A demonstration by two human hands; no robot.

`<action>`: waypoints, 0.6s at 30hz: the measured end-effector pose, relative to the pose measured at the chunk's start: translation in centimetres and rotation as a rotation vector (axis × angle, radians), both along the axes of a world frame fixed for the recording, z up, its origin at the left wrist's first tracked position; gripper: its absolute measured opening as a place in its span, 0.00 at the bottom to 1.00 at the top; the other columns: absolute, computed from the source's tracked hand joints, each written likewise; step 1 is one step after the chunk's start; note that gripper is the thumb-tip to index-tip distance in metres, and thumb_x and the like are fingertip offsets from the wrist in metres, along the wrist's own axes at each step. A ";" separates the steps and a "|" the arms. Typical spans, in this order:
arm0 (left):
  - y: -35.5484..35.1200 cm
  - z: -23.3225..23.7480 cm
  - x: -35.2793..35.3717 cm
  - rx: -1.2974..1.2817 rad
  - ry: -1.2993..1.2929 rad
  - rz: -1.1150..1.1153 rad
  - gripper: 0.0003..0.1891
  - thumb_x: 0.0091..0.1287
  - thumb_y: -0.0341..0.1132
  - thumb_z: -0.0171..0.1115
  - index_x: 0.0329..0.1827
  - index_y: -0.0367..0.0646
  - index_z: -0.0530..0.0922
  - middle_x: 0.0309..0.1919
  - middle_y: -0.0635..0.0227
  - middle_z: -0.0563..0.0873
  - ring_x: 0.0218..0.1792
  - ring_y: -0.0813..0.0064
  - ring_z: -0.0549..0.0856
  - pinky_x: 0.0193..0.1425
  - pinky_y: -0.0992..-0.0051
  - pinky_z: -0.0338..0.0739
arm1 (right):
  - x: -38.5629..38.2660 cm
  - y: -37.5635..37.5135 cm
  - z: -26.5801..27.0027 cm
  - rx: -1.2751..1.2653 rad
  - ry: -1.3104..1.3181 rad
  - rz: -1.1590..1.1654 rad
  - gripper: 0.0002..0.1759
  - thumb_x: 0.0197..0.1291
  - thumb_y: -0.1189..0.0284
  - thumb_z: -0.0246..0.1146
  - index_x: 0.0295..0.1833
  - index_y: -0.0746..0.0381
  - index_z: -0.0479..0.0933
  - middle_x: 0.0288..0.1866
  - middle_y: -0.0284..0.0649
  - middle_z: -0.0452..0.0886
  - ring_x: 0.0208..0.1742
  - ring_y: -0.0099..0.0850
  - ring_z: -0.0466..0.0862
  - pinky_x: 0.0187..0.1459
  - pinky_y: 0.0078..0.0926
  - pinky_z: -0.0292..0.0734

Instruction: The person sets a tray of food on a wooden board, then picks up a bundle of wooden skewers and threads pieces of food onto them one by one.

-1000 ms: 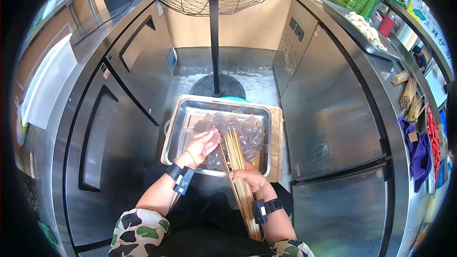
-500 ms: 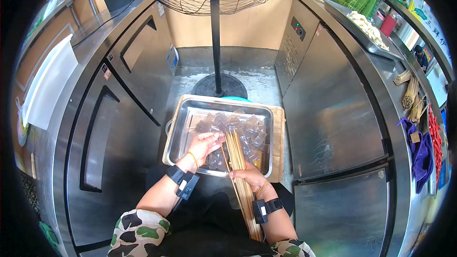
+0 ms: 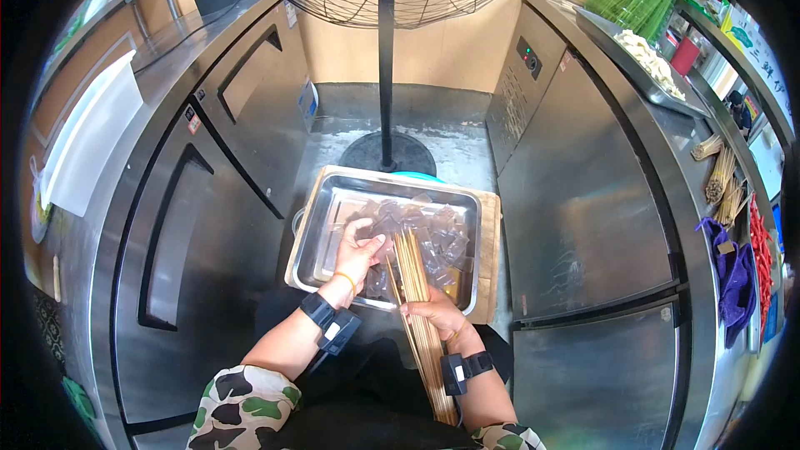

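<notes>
Wrapped round a thick bundle of thin wooden skewers (image 3: 427, 337) is my right hand (image 3: 437, 312), at the tray's front edge. One or two skewers stand apart at the bundle's left side. My left hand (image 3: 357, 257) is over the tray, its thumb and a finger close together near the skewer tips, the other fingers curled apart; a thin translucent piece seems to be at its fingertips. Brownish translucent sheets (image 3: 442, 233) lie in a heap in the metal tray (image 3: 321, 200), partly hidden by my hands and the skewers.
A wooden board (image 3: 490, 267) lies under the tray. Behind it stands a fan (image 3: 386, 58) on a round base. Steel cabinets flank both sides. The right counter holds a tray of white food (image 3: 650, 62), skewer bundles (image 3: 721, 175), a purple cloth (image 3: 733, 275) and red peppers (image 3: 761, 258).
My left hand's fingers have spread and curled differently, and the hand has shifted slightly. My right hand keeps its grip on the skewers. The whole view has shifted a little.
</notes>
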State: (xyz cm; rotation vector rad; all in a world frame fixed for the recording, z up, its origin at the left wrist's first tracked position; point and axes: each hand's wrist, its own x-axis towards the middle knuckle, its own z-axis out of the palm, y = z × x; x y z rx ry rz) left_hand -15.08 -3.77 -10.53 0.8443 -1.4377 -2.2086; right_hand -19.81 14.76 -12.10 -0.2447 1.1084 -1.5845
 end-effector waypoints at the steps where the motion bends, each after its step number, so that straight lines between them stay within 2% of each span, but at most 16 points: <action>1: 0.2 0.7 0.1 0.001 -0.026 0.004 0.09 0.65 0.33 0.60 0.47 0.43 0.78 0.37 0.66 0.85 0.40 0.76 0.85 0.37 0.78 0.77 | 0.0 0.0 -0.1 0.001 0.006 0.003 0.20 0.48 0.80 0.67 0.48 0.62 0.70 0.31 0.33 0.77 0.30 0.22 0.79 0.30 0.18 0.76; 4: -0.8 0.0 0.3 0.226 -0.052 -0.099 0.12 0.64 0.32 0.61 0.50 0.42 0.77 0.39 0.64 0.85 0.41 0.75 0.84 0.44 0.76 0.78 | -0.1 0.1 0.0 -0.007 -0.008 0.016 0.21 0.48 0.80 0.67 0.49 0.62 0.70 0.31 0.33 0.77 0.30 0.22 0.79 0.31 0.18 0.76; 7: -0.8 0.0 1.0 0.375 -0.098 -0.124 0.12 0.64 0.32 0.61 0.50 0.42 0.77 0.41 0.63 0.85 0.44 0.73 0.84 0.50 0.74 0.77 | 0.1 0.0 0.2 0.011 0.005 -0.025 0.21 0.48 0.80 0.67 0.49 0.63 0.70 0.31 0.34 0.77 0.30 0.22 0.79 0.31 0.18 0.76; 10: -0.4 -0.1 1.6 0.442 -0.097 -0.186 0.13 0.64 0.33 0.61 0.50 0.42 0.77 0.43 0.63 0.84 0.45 0.73 0.83 0.51 0.73 0.77 | 0.2 -0.1 1.0 0.017 0.027 -0.023 0.23 0.48 0.80 0.67 0.52 0.64 0.70 0.31 0.33 0.77 0.30 0.22 0.78 0.32 0.19 0.75; 14: -0.1 0.5 2.1 0.312 -0.133 -0.209 0.10 0.63 0.34 0.63 0.46 0.45 0.76 0.43 0.67 0.84 0.45 0.74 0.83 0.50 0.74 0.75 | 0.2 -0.2 0.8 0.004 0.000 -0.029 0.24 0.47 0.81 0.66 0.52 0.64 0.69 0.31 0.34 0.77 0.29 0.23 0.78 0.31 0.19 0.75; 18: -1.0 -0.6 1.2 0.384 -0.052 -0.094 0.08 0.62 0.33 0.63 0.42 0.47 0.74 0.43 0.69 0.84 0.45 0.76 0.82 0.49 0.75 0.74 | 0.1 -0.2 0.6 -0.008 -0.009 -0.014 0.23 0.47 0.81 0.67 0.51 0.64 0.69 0.31 0.34 0.77 0.29 0.23 0.78 0.31 0.19 0.75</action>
